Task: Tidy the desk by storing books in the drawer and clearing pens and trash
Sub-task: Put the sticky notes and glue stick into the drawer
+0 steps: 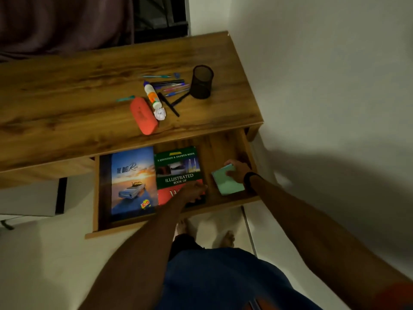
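Note:
The desk drawer (169,222) is pulled open. Inside it lie a blue book with a car cover (131,182) at the left and a green and red illustrated book (176,168) beside it. My left hand (193,192) grips the right edge of the green and red book. My right hand (237,170) holds a small light green book (229,183) at the drawer's right end. On the desk top (67,97) lie several pens (173,87), a crumpled paper ball (160,113), a glue bottle (152,95) and a black mesh pen holder (201,82).
An orange case (144,115) lies on the desk beside the glue bottle. A white wall (324,74) closes the right side. A dark curtain (62,21) hangs behind the desk. My bare feet (226,239) stand on the pale floor below the drawer.

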